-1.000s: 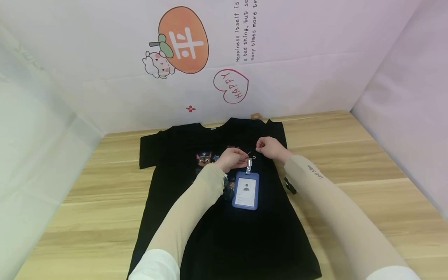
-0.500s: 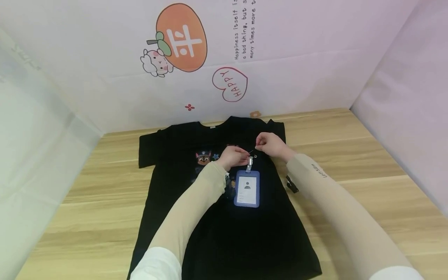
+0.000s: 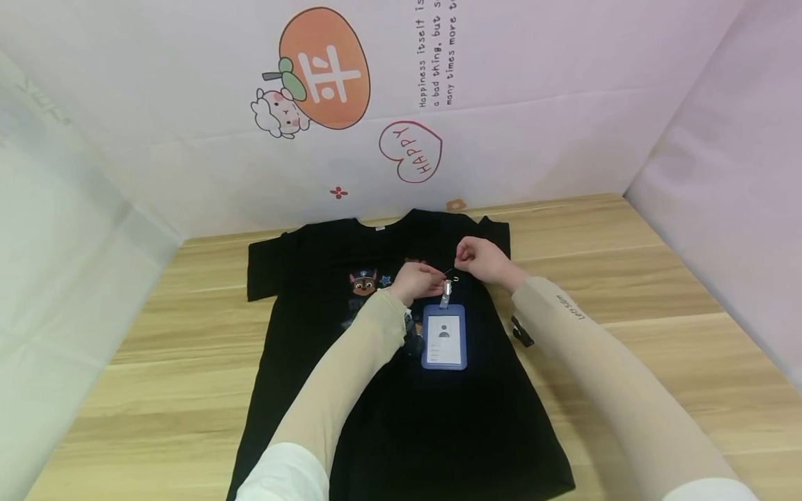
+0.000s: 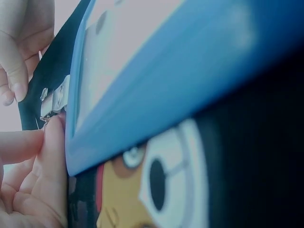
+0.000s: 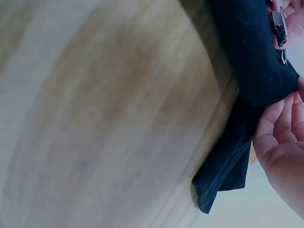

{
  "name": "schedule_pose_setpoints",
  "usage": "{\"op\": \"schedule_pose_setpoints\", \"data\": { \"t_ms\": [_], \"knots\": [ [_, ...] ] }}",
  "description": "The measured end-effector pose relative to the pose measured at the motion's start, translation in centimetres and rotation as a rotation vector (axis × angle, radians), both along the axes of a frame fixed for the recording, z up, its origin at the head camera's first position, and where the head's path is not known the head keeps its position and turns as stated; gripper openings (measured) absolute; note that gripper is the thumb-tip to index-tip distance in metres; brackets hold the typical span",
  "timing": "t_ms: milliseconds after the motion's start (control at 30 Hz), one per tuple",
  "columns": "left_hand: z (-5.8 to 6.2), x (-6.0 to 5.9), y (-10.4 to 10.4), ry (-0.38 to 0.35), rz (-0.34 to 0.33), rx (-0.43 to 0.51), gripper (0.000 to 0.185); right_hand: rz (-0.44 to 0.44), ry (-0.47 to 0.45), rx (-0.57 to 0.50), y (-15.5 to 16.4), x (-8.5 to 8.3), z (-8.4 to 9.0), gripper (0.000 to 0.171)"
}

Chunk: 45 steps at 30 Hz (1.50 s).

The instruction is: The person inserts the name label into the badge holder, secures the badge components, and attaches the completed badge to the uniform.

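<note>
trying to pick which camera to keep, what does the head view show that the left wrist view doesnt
Only the head view shows the whole black t-shirt spread on the wooden table, both sleeved arms, the full blue badge holder lying on the shirt, a small black clip by the right arm, and the printed backdrop. Only the left wrist view shows the shirt's cartoon print close up and the left hand's fingertips at the metal clip. Both show the holder, the shirt, the left hand and the right hand.

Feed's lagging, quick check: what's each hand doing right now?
Left hand: pinching the badge holder's metal clip.
Right hand: pinching a fold of the black T-shirt.
</note>
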<state>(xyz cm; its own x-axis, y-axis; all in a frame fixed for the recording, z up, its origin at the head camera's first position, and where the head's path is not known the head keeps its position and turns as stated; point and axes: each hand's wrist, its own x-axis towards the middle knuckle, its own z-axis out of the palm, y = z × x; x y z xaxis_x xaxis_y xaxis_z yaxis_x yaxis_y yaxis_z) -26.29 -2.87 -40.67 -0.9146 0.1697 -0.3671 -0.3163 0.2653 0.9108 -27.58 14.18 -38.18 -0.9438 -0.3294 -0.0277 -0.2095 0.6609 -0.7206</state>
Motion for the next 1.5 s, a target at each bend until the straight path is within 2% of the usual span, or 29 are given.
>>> {"op": "schedule_pose_setpoints", "data": {
  "t_ms": [300,433,733,1000,1133,1300,1500],
  "knots": [
    [0.1,0.3,0.0,0.023,0.01,-0.005,0.022,0.021,-0.018,-0.018,-0.1,0.3,-0.3,0.01],
    [-0.1,0.3,-0.2,0.031,0.014,-0.007,0.02,0.027,-0.039,-0.018,-0.2,0.3,-0.6,0.009],
    [-0.7,-0.1,-0.2,0.09,0.015,0.031,0.016,0.032,-0.016,-0.006,-0.2,0.1,-0.8,0.01],
    [-0.6,-0.3,-0.2,0.093,-0.003,0.029,0.016,0.052,-0.011,0.001,-0.3,-0.4,-0.8,0.016],
    [-0.6,-0.2,-0.1,0.093,-0.008,0.038,0.016,0.097,-0.044,-0.038,-0.2,-0.7,-1.0,0.017],
    [-0.8,-0.2,0.0,0.082,-0.005,0.064,0.016,0.149,-0.06,-0.037,0.1,-1.1,-1.3,0.014],
    [-0.8,0.0,0.0,0.091,0.013,0.058,0.016,0.11,-0.069,-0.014,0.4,-1.0,-1.3,0.008]
  ]
}}
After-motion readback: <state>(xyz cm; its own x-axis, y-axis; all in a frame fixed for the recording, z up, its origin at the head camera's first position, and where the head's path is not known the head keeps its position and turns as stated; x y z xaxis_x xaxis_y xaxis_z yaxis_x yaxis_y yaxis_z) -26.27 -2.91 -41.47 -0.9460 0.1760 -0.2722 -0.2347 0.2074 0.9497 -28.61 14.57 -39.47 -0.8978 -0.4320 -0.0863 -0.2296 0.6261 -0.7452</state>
